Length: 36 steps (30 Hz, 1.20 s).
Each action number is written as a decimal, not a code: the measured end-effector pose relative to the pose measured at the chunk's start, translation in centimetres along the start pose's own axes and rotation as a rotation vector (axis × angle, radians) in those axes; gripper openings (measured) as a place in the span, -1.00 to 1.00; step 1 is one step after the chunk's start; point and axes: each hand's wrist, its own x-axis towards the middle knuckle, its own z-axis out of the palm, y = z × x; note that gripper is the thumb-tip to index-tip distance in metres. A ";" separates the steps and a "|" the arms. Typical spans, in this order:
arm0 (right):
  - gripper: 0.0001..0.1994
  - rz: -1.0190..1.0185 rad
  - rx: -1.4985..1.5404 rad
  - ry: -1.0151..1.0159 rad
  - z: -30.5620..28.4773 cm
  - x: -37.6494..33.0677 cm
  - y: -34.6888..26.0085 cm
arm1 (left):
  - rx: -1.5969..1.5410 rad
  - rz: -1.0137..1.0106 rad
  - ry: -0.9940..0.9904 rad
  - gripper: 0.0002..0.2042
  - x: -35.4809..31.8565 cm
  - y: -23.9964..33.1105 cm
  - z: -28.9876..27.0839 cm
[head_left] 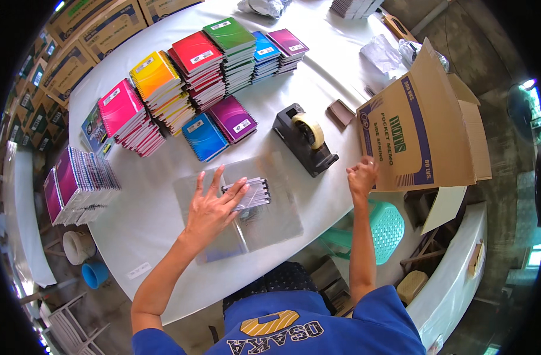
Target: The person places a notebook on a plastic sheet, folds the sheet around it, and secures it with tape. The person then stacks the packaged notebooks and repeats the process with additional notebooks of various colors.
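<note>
Showing two hands [208, 214] [363, 176], one bundle [258, 193], one dispenser [288, 133]

On the left, a blue bucket [95, 276] sat just beside a whitish bucket [78, 247], with a white chair [66, 324] nearer. Cartons [114, 28] stood stacked far left; a green stool [389, 232] stood right.

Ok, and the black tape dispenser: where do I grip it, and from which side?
Probably grip the tape dispenser across its narrow body near the lower-right end, the right hand coming from the right: the body slants that way, and the tape roll rises farther back.
</note>
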 end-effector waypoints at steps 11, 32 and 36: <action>-0.79 0.420 1.437 -0.800 -3.0 -16.9 -17.1 | 0.002 0.012 0.041 -0.31 0.2 0.2 -0.1; -0.77 -0.791 0.321 -0.271 -4.1 -18.6 -19.3 | -1.208 -0.250 0.265 -0.09 3.2 -5.8 1.7; -0.85 -1.428 -0.403 -0.113 -1.8 -17.9 -27.5 | -1.422 -0.539 0.617 -0.07 -0.6 -5.4 3.3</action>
